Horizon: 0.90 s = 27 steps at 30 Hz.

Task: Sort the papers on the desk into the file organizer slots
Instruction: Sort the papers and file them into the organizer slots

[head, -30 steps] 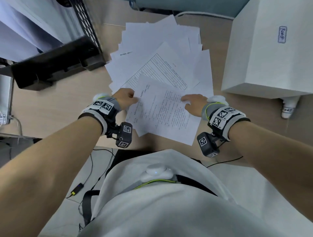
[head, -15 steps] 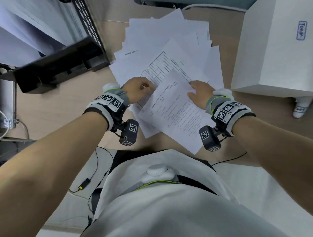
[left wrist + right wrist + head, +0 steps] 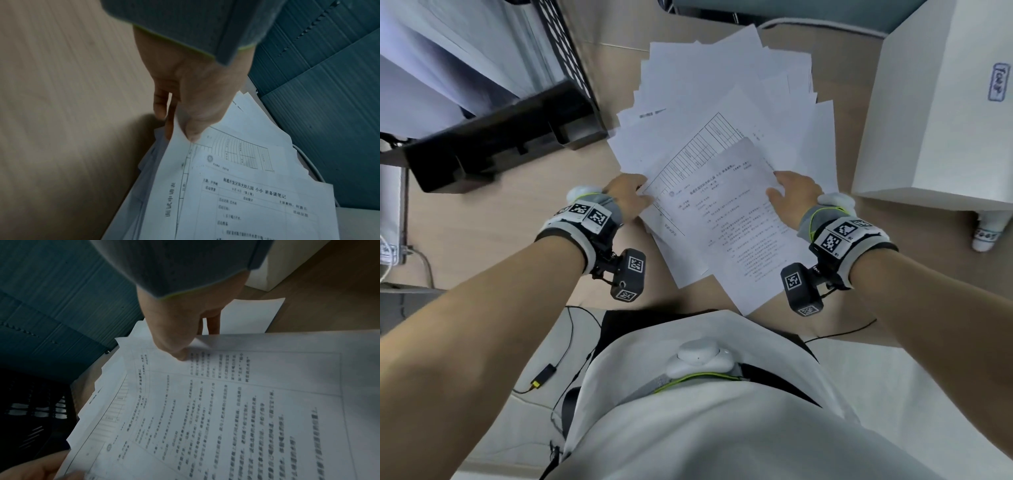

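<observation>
A fan of white papers (image 3: 722,85) lies on the wooden desk. On top lies a ruled form sheet (image 3: 688,161), and over it a sheet of printed text (image 3: 739,233). My left hand (image 3: 633,195) pinches the form sheet (image 3: 236,154) at its left edge, thumb (image 3: 191,134) on top and fingers beneath. My right hand (image 3: 787,195) pinches the text sheet (image 3: 226,410) near its far right corner, with the thumb (image 3: 180,356) pressed on the print. The black file organizer (image 3: 500,147) stands at the back left, apart from both hands.
A big white box (image 3: 935,113) stands to the right of the papers, with a small white bottle (image 3: 989,233) below its corner. The organizer's mesh wall (image 3: 30,410) shows left of the pile. The desk's front edge (image 3: 774,318) runs just under the wrists, with cables below it.
Both hands have moved up along the sheets. The text sheet has turned and slid over the form sheet. My left hand has gone from the text sheet to the form sheet's edge.
</observation>
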Each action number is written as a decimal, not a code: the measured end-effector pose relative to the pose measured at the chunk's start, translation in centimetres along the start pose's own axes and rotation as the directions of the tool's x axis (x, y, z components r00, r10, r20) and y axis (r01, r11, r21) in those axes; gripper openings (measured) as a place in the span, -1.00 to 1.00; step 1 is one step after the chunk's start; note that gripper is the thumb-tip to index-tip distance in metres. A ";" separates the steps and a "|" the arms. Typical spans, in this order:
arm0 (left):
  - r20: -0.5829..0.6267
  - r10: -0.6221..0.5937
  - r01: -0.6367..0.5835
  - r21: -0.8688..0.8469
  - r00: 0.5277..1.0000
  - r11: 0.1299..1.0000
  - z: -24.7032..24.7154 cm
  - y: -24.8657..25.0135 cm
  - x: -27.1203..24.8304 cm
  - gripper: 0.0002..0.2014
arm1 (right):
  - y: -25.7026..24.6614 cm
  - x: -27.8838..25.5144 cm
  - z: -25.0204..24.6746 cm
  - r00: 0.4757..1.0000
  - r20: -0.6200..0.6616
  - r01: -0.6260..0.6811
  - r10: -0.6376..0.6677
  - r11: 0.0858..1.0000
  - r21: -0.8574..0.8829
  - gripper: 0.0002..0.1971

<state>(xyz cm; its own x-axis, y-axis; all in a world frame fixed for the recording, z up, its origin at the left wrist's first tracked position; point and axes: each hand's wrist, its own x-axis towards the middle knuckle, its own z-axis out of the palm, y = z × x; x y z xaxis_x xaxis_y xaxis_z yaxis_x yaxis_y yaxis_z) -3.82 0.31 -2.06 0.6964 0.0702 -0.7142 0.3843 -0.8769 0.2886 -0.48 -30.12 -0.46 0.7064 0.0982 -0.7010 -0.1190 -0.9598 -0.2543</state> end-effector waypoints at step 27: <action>-0.049 0.298 -0.294 0.072 0.953 0.953 -3.6 1.0 -3.5 -0.76 | -0.6 -2.5 -1.4 0.985 -0.152 0.079 -0.084 0.996 -0.037 -0.73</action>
<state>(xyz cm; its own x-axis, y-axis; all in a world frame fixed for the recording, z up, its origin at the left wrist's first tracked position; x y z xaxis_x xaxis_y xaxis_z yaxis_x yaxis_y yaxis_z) -3.75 0.92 3.02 0.8083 -0.1706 -0.5636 0.1181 -0.8907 0.4391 -1.25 -30.11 2.39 0.8117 0.1374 -0.5677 -0.0369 -0.9579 -0.2847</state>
